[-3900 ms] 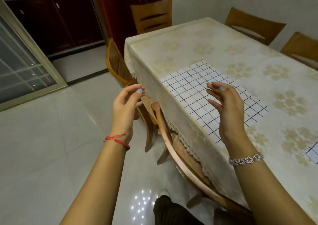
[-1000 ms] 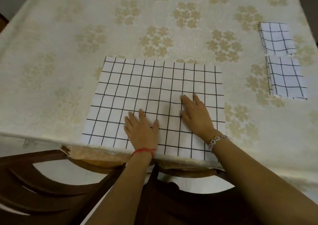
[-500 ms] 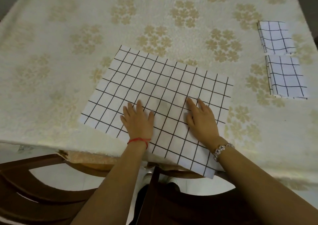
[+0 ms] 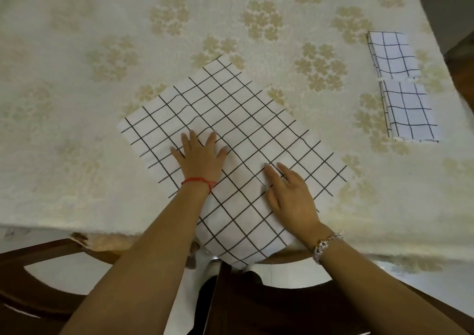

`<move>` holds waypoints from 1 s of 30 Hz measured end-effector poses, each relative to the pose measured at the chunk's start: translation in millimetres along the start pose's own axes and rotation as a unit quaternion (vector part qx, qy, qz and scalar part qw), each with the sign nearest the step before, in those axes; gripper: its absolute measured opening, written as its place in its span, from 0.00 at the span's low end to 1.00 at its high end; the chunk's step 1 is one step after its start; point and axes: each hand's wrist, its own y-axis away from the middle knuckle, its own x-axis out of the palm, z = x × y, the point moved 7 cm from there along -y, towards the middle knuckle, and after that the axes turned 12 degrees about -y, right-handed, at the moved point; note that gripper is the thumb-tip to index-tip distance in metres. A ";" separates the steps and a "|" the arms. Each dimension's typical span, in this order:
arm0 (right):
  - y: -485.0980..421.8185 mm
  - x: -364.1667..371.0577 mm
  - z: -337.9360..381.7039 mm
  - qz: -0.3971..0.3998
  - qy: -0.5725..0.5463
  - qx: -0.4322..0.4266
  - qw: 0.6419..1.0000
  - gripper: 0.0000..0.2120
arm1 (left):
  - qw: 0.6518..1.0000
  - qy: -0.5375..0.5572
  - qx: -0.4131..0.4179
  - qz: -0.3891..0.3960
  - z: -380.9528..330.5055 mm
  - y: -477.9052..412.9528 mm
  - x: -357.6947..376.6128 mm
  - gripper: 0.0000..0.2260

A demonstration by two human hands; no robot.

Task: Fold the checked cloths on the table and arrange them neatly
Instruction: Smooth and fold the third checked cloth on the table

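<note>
A large white cloth with a black grid lies spread flat on the table, turned at an angle so one corner hangs over the near edge. My left hand presses flat on it with fingers spread, near its left side. My right hand lies flat on it too, lower and to the right. Two folded checked cloths rest at the far right of the table: one further away and one nearer, almost touching end to end.
The table wears a cream tablecloth with pale flower patterns. Dark wooden chair backs stand under the near edge, below my arms. The table's right edge runs just beyond the folded cloths.
The spread cloth has rotated clockwise under my flat hands, from square with the table edge to a steep diagonal. Its near corner now overhangs the edge.
</note>
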 end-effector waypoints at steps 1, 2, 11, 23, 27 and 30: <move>1.5 1.2 3.2 -0.002 0.002 -0.003 1.000 0.22 | 1.000 0.003 0.005 0.006 -2.7 -2.0 -0.6 0.25; 3.0 2.3 6.5 -0.002 0.003 -0.006 1.000 0.22 | 1.000 0.005 0.009 0.010 -5.5 -3.7 -1.0 0.24; 6.3 8.6 37.1 0.015 -0.004 -0.057 0.998 0.22 | 0.996 -0.063 0.068 0.016 -16.0 -22.7 -2.9 0.28; -2.6 29.3 52.3 0.093 -0.055 -0.064 0.992 0.22 | 0.995 0.014 0.096 -0.013 -13.7 -34.5 -22.3 0.26; -26.4 7.2 34.5 0.038 -0.127 0.023 0.991 0.22 | 0.975 0.163 -0.068 -0.134 45.4 -23.7 -44.9 0.21; -46.3 -3.7 5.9 0.014 -0.146 0.107 0.983 0.21 | 0.947 0.207 -0.200 -0.142 92.3 -11.4 -44.3 0.18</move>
